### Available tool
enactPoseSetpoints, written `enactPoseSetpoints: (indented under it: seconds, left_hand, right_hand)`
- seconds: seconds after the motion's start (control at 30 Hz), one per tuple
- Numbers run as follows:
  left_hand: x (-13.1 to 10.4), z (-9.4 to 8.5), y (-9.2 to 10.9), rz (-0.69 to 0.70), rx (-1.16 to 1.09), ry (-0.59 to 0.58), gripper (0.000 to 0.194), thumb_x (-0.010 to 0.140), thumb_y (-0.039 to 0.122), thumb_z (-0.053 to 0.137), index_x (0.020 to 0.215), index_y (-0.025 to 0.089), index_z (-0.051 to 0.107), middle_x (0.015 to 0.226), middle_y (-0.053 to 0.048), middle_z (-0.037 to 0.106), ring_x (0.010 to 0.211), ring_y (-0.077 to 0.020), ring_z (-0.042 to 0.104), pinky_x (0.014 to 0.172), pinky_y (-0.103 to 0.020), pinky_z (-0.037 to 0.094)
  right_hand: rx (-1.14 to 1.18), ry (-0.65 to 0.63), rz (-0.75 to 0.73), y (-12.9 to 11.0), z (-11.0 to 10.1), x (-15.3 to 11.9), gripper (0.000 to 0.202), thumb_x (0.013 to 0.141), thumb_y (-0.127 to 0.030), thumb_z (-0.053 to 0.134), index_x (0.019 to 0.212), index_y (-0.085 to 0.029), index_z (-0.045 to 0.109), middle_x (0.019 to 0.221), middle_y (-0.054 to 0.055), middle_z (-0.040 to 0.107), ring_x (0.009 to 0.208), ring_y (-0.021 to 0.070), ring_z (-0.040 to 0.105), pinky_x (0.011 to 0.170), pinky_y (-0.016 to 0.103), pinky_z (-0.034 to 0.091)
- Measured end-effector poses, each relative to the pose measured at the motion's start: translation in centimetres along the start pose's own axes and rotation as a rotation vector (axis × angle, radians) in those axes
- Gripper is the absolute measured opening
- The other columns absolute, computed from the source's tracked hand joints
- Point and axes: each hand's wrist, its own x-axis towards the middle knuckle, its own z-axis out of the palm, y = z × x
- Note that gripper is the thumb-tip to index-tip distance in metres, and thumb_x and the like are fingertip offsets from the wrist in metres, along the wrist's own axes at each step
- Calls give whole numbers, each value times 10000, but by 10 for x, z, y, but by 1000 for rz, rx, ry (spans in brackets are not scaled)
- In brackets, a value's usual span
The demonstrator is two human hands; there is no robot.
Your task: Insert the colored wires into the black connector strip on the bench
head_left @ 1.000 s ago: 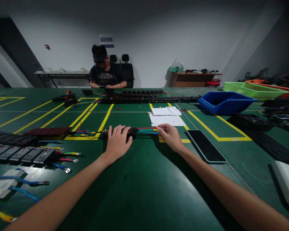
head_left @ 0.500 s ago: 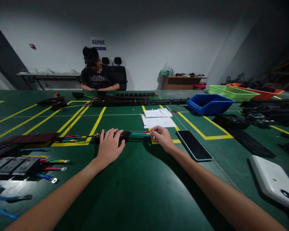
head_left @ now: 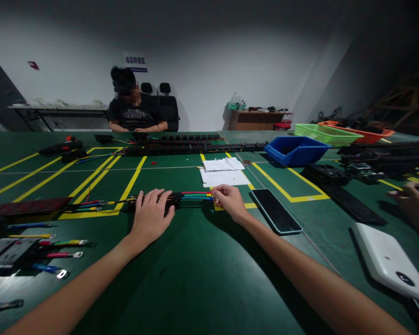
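My left hand (head_left: pixel 150 216) lies palm down with spread fingers on a long, dark electrical part (head_left: pixel 175 200), which it partly hides. From the right end of this part run red, blue and other coloured wires (head_left: pixel 193 196). My right hand (head_left: pixel 229 203) pinches those wires at their ends, thumb and fingers together; the tips are hidden. A phone (head_left: pixel 276 211) in a pale blue case lies just right of that hand.
At left are socket strips (head_left: pixel 12 253) with lugged wires. Papers (head_left: pixel 224 171) lie ahead, beside a blue bin (head_left: pixel 296 151). A white device (head_left: pixel 387 260) is at right. Another person's hand (head_left: pixel 414 204) shows at the right edge; a co-worker (head_left: pixel 136 109) sits across the table.
The view has shifted a little to the right. Another person's hand has come in at the right edge. Both my hands keep their places on the part and its wires.
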Motion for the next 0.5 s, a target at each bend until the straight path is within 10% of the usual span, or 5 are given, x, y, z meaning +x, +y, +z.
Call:
enactPoseSetpoints:
  seconds: [0.5]
  left_hand:
    - [1, -3, 2, -1, 10, -12, 514, 979, 448, 411, 1389, 184, 573, 1416, -144, 589, 1367, -324, 490, 1203, -635, 262]
  right_hand:
    - [-151, -13, -154, 9, -4, 1, 395, 833, -454, 638, 1084, -165, 732, 883, 70, 693, 707, 173, 608, 494, 245, 473]
